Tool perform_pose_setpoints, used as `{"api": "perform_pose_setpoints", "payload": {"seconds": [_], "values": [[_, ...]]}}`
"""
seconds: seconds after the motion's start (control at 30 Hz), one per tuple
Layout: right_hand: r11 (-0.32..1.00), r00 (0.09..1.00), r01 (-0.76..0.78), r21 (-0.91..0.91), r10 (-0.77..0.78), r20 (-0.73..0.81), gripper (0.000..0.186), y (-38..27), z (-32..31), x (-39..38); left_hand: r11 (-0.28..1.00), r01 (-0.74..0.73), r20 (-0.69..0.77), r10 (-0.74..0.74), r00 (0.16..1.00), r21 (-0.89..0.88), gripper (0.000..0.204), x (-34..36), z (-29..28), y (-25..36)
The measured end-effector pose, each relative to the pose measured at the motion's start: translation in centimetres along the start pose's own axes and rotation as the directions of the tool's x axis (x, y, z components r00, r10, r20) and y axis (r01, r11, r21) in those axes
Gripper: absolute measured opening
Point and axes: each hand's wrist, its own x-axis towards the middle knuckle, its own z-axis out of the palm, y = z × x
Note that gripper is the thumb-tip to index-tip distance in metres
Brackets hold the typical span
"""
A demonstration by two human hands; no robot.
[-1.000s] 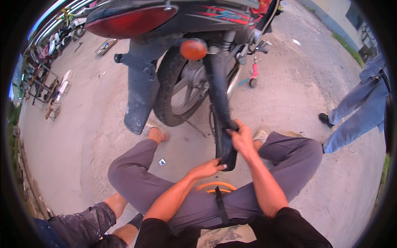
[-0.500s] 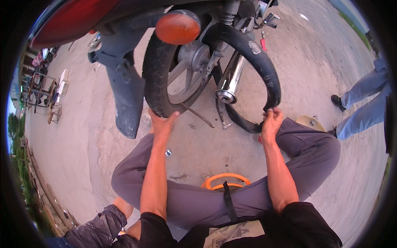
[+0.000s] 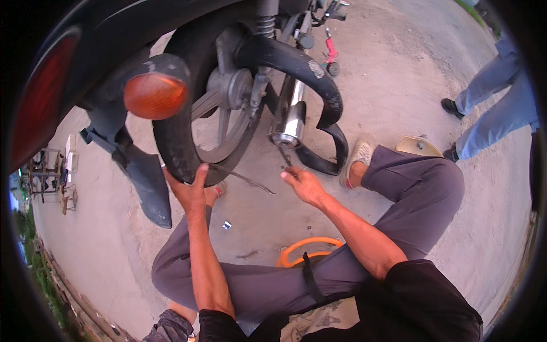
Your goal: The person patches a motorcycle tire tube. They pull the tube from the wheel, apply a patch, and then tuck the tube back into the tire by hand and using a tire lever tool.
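Observation:
My left hand point(image 3: 191, 188) grips the lower edge of the motorcycle's rear tire point(image 3: 171, 139), its thumb on the near side and its other fingers mostly hidden behind. A thin dark strip point(image 3: 242, 178) sticks out from the tire beside that thumb. My right hand point(image 3: 306, 185) is low over the ground below the exhaust pipe point(image 3: 288, 134), thumb and forefinger apart. Just beyond its fingertips shows a thin dark rod-like thing point(image 3: 285, 155), partly covered by the hand; I see no grip on it. A black inner tube point(image 3: 327, 85) loops out of the wheel around the exhaust, its lower part sagging.
An orange turn signal point(image 3: 155, 96) and the mudguard point(image 3: 142, 188) hang at the left. An orange plastic frame point(image 3: 307, 248) lies between my legs. A shallow pale bowl point(image 3: 419, 146) is beyond my right knee. A person in blue trousers point(image 3: 496, 114) stands at right.
My right hand has let go of the inner tube and moved left, below the exhaust. The tube's loop has sagged. My left hand stays on the tire. The view has shifted.

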Motion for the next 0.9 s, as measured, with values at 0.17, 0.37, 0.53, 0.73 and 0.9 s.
{"api": "perform_pose_setpoints", "payload": {"seconds": [0.17,0.37,0.53,0.73,0.9], "values": [[0.955,0.903,0.186,0.232,-0.259,0.342,0.063,-3.3,4.3,2.7,0.991,-0.129,0.117,0.124,0.985,0.035,0.082,0.4,0.4,1.4],[0.600,0.690,-0.479,0.640,-0.193,0.697,0.054,-4.7,4.3,3.5,0.999,-0.023,0.178,0.029,0.984,-0.037,0.085,0.6,0.2,0.8],[0.651,0.609,-0.492,0.578,-0.217,0.763,0.046,-7.4,1.5,3.7,0.998,-0.030,0.259,0.044,0.965,-0.060,0.074,1.4,-0.6,0.5],[0.961,0.906,-0.109,0.255,-0.009,0.422,0.035,-8.8,8.0,2.6,1.000,-0.004,0.264,0.010,0.965,-0.022,0.066,2.1,-1.5,0.3],[0.563,0.971,-0.222,0.796,0.058,0.230,0.031,-8.9,16.5,-2.3,0.991,0.127,0.341,-0.108,0.934,-0.036,0.068,2.5,-1.3,0.9]]}}
